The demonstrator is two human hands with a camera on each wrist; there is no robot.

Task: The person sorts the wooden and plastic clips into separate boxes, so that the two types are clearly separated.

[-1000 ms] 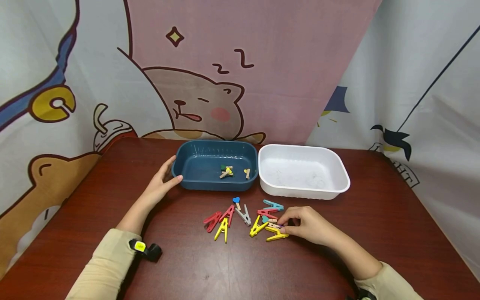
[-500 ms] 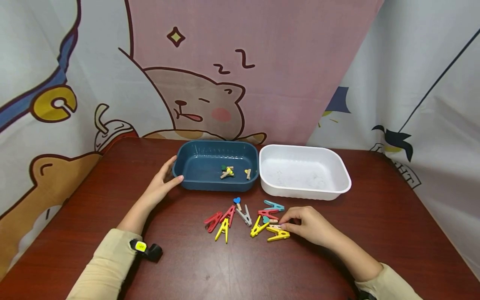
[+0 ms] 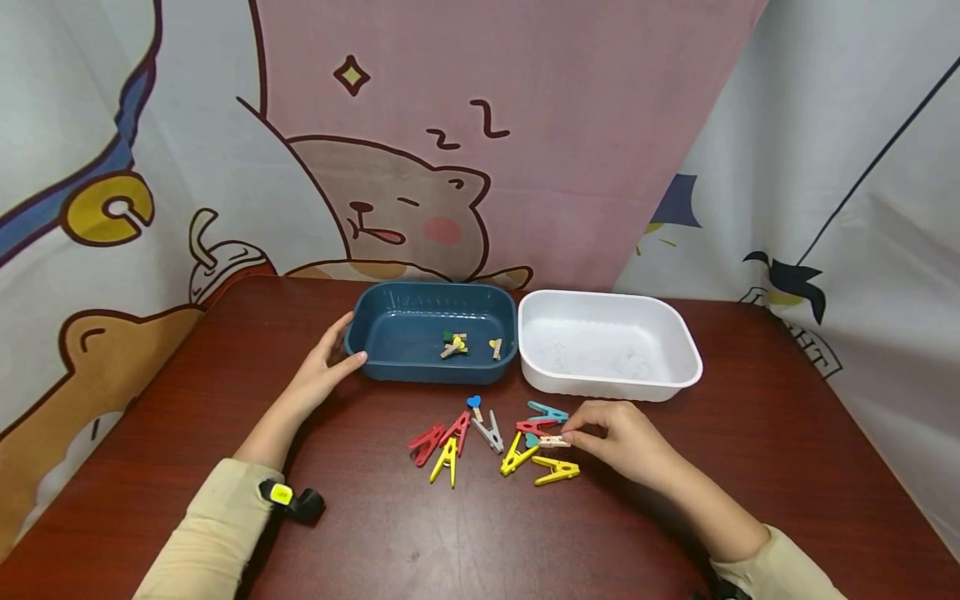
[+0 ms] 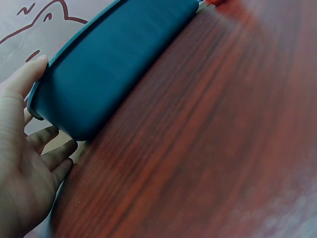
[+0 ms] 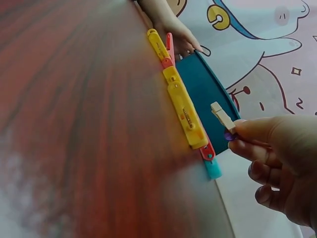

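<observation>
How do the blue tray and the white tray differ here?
Colour: the blue tray is dark teal-blue, the white tray plain white.
Contents: the blue tray holds a few small wooden pegs; no pegs show in the white tray.
Contact: the left hand touches the blue tray's left end; neither of the hands touches the white tray.
Shared: both are rectangular with rounded corners and stand upright on the table.

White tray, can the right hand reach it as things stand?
Most likely yes: the right hand, pinching a small wooden clothespin, is just in front of the white tray, and in the head view nothing seems to block the way between them.
</observation>
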